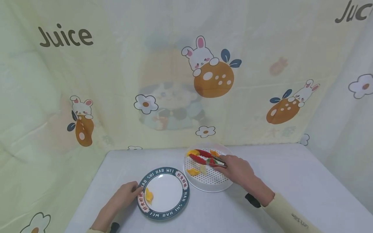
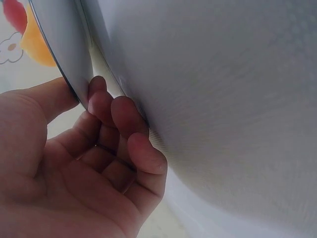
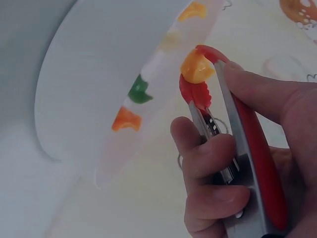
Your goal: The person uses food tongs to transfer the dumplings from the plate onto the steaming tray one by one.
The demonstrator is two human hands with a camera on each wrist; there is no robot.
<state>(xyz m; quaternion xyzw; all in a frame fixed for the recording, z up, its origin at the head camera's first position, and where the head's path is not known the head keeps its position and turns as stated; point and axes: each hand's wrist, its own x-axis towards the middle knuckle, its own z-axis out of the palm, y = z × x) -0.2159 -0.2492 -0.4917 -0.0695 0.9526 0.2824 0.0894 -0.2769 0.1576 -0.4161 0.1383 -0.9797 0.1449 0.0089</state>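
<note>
My left hand (image 1: 126, 195) holds the rim of a round plate (image 1: 163, 215), which has a dark blue lettered border. One yellow dumpling-shaped piece (image 1: 149, 195) lies at the plate's left side. My right hand (image 1: 239, 170) is wrapped round a pair of metal tongs with red tips (image 3: 252, 148). Pinched between those tips is another yellow piece (image 3: 195, 67), over the left back of a white perforated basket (image 1: 215, 186). Inside the basket are a yellow piece (image 1: 193, 172), a pale piece (image 1: 203, 169), an orange piece (image 3: 127, 119) and a green piece (image 3: 140, 90).
Basket and plate stand side by side, nearly touching, on a white table (image 1: 279, 181). A printed curtain (image 1: 116, 81) hangs behind the table and down both sides. The basket is close to the table's back edge.
</note>
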